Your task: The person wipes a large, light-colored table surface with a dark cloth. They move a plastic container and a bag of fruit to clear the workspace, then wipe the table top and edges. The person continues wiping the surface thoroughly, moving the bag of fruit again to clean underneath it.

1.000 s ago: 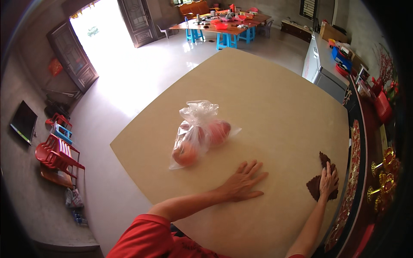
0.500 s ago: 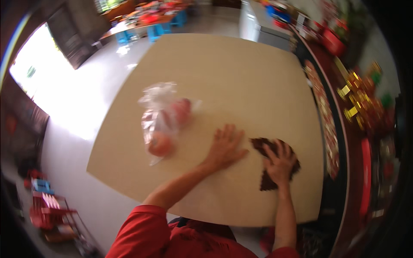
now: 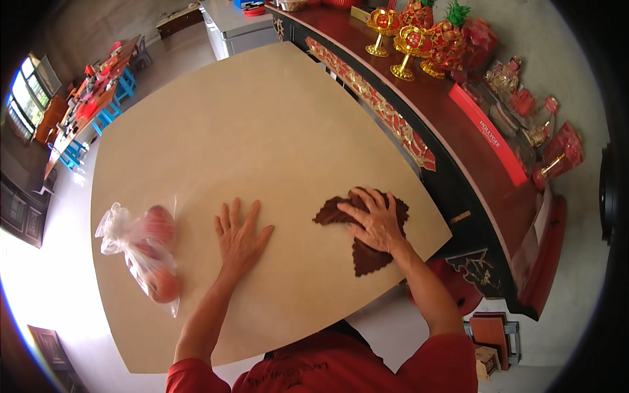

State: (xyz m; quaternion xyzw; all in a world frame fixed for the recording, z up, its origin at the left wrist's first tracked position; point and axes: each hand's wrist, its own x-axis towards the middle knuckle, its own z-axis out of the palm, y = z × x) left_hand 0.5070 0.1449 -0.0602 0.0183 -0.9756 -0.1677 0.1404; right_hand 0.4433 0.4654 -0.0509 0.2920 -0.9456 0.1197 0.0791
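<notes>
My right hand [image 3: 372,219] lies flat with spread fingers on a dark brown cloth [image 3: 363,255] with zigzag edges, near the right edge of a large tan table [image 3: 262,131]. My left hand [image 3: 239,236] rests palm down and fingers apart on the bare tabletop, a little left of the cloth, holding nothing. A clear plastic bag of red-orange fruit [image 3: 147,252] lies on the table to the left of my left hand, not touched.
A dark red carved sideboard [image 3: 472,131] runs along the table's right side, carrying gold stands [image 3: 393,39], red decorations and a long red box [image 3: 488,134]. A red stool [image 3: 452,288] stands under the table's corner. Far left is a table with blue stools [image 3: 85,111].
The view has swung toward the right, bringing the sideboard in. My right hand with the cloth has slid inward along the table's near right part. My left hand stays flat beside the bag.
</notes>
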